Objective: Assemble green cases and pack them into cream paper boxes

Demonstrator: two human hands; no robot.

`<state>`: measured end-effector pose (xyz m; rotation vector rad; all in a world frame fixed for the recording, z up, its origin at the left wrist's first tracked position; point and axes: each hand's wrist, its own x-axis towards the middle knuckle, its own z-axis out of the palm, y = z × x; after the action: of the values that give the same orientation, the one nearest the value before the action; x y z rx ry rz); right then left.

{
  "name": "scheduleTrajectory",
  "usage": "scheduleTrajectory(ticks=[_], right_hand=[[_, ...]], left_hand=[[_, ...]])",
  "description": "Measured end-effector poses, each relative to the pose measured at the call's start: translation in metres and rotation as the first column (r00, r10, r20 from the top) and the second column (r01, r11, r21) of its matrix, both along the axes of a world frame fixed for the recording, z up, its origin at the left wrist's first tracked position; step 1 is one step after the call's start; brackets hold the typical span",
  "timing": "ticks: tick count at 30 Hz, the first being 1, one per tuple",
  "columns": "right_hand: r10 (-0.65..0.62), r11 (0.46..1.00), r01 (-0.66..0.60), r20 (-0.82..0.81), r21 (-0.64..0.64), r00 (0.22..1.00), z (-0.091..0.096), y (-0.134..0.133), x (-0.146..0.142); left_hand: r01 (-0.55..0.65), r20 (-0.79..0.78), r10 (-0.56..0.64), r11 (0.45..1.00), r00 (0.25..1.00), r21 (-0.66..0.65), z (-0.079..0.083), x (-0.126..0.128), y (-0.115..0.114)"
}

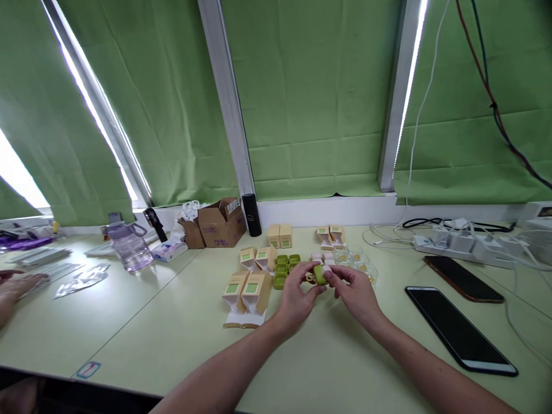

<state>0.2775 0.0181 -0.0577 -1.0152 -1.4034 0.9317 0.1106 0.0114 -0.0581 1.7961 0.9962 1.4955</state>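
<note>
Over the table, my left hand (298,299) is closed around a small olive-green case (319,275). A pale cord loop sticks out beside its fingers. My right hand (357,292) pinches a small pale pink piece (326,268) against the green case; whether the two are joined I cannot tell. Several green cases (282,268) lie just left of my hands. Behind my fingers are pale pink pieces (317,257), partly hidden. Round clear plastic pieces with yellow centres (357,256) sit beyond my right hand. Open tan boxes with green labels (246,289) stand at left.
At right lie a white-framed phone (460,329), a dark phone (463,279) and a power strip (452,244) with cables. Behind stand a black cylinder (251,215), a cardboard box (221,224) and a purple-tinted jug (130,247). Another person's hand (19,287) is at far left.
</note>
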Motion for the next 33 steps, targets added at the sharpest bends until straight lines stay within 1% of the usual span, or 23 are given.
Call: scheduleTrajectory(ticks=[3,5,7,10,13,15,18,21,23,27,33], right_hand=[[-0.02,0.999,0.019,0.039,0.026,0.999,-0.001,0.0,0.002],[-0.042,0.997,0.037,0.085,0.066,0.995,0.0,-0.001,0.004],[-0.055,0.992,0.039,0.132,0.117,0.99,0.002,-0.003,0.006],[-0.073,0.976,0.027,0.211,0.216,0.975,0.004,-0.005,0.01],[-0.153,0.936,0.041,0.299,0.35,0.942,0.003,-0.007,0.011],[-0.226,0.889,0.056,0.331,0.454,0.916,0.0,-0.008,0.01],[-0.294,0.804,0.021,0.367,0.594,0.882,-0.004,-0.007,0.009],[-0.336,0.741,-0.034,0.414,0.671,0.846,-0.007,-0.006,0.008],[-0.368,0.716,-0.044,0.429,0.697,0.825,-0.01,-0.004,0.008],[-0.419,0.678,-0.048,0.44,0.733,0.794,-0.013,-0.001,0.008],[-0.44,0.649,-0.074,0.453,0.757,0.776,-0.017,0.001,0.008]], left_hand=[[0.069,0.054,-0.067,0.996,0.996,-0.048,-0.002,0.003,-0.001],[0.161,0.144,-0.145,0.981,0.979,-0.106,-0.004,0.005,-0.001],[0.254,0.255,-0.209,0.955,0.944,-0.156,-0.004,0.005,0.001],[0.332,0.407,-0.232,0.923,0.883,-0.193,-0.002,0.004,0.004],[0.4,0.549,-0.225,0.889,0.805,-0.223,0.001,0.0,0.007],[0.441,0.607,-0.219,0.863,0.764,-0.245,0.002,-0.002,0.007],[0.483,0.629,-0.224,0.831,0.745,-0.276,0.004,-0.002,0.006],[0.529,0.63,-0.254,0.795,0.734,-0.296,0.005,-0.002,0.003],[0.537,0.624,-0.265,0.789,0.735,-0.298,0.006,-0.001,0.001],[0.507,0.572,-0.275,0.81,0.773,-0.295,0.007,-0.001,0.0],[0.456,0.475,-0.286,0.84,0.832,-0.294,0.01,-0.001,-0.004]])
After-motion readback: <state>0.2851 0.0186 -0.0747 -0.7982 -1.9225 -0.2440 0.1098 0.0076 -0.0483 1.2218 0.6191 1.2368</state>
